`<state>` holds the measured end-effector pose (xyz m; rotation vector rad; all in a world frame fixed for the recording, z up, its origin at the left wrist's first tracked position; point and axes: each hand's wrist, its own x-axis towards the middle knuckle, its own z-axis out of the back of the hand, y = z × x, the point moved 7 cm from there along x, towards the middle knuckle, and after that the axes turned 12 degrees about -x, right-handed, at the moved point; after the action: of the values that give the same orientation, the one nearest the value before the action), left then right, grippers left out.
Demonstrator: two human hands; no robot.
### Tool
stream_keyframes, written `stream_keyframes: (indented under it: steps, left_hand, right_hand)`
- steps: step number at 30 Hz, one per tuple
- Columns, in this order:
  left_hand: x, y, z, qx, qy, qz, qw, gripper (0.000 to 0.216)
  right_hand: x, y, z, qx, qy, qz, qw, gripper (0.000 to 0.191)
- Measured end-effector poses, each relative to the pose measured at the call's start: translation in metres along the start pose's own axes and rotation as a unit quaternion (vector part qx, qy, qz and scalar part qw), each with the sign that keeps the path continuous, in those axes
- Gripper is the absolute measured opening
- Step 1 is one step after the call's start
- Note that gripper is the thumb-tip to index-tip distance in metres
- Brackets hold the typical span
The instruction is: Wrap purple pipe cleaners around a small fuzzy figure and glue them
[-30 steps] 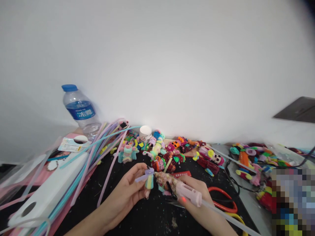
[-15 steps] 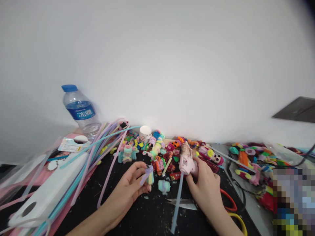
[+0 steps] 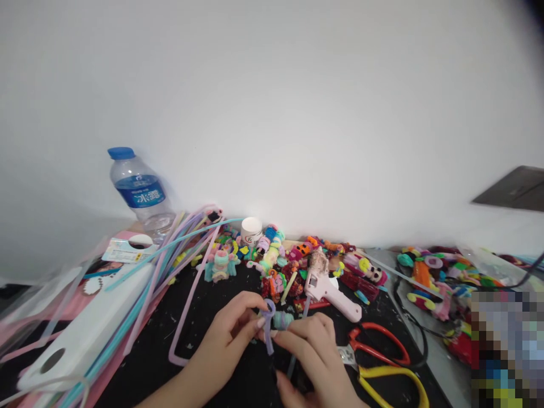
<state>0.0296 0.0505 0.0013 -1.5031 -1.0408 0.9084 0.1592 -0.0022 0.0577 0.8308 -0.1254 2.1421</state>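
My left hand [image 3: 232,340] pinches a purple pipe cleaner [image 3: 268,323], bent into a small loop with its tail hanging down. My right hand [image 3: 314,354] reaches in from the other side. Its index fingertip touches the strip, while the thumb stays apart lower down. Just behind the fingers lies a pastel coiled pipe-cleaner piece [image 3: 282,321], partly covered. The pale pink hot glue gun [image 3: 325,289] rests on the black mat [image 3: 204,306], its translucent glue stick running beneath my right hand.
Scissors with red and yellow handles [image 3: 393,371] lie at my right. A bundle of pipe cleaners [image 3: 170,255] and a white plastic piece [image 3: 85,328] are at left, below a water bottle [image 3: 142,195]. Several fuzzy figures [image 3: 272,249] and a paper cup [image 3: 251,229] line the wall.
My right hand has let go of the glue gun and moved left to the purple strip. My left hand has shifted slightly right with it. The scissors' handles now show.
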Motion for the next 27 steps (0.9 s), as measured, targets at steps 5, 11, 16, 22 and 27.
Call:
stream_keyframes:
  steps: [5, 11, 16, 22, 27]
  left_hand:
    - [-0.002, -0.007, -0.007, 0.057, 0.029, -0.048, 0.997, 0.012]
    - [0.0, 0.0, -0.006, 0.014, 0.023, 0.002, 1.0, 0.01]
    - [0.0, 0.006, -0.004, -0.018, 0.014, 0.038, 0.999, 0.012]
    - [0.002, 0.013, -0.006, -0.142, 0.031, 0.049, 0.988, 0.015]
    - [0.003, 0.013, -0.011, -0.207, 0.045, 0.075, 0.974, 0.016]
  right_hand:
    - [0.0, 0.0, -0.001, 0.021, -0.045, -0.021, 0.999, 0.015]
    - [0.001, -0.006, 0.006, 0.036, -0.065, -0.055, 0.996, 0.024]
    - [-0.002, -0.012, 0.002, 0.046, -0.029, -0.086, 0.995, 0.018]
    - [-0.009, -0.019, -0.005, 0.058, 0.022, -0.128, 0.99, 0.015]
    - [-0.011, -0.025, -0.01, 0.088, 0.034, -0.165, 0.982, 0.014]
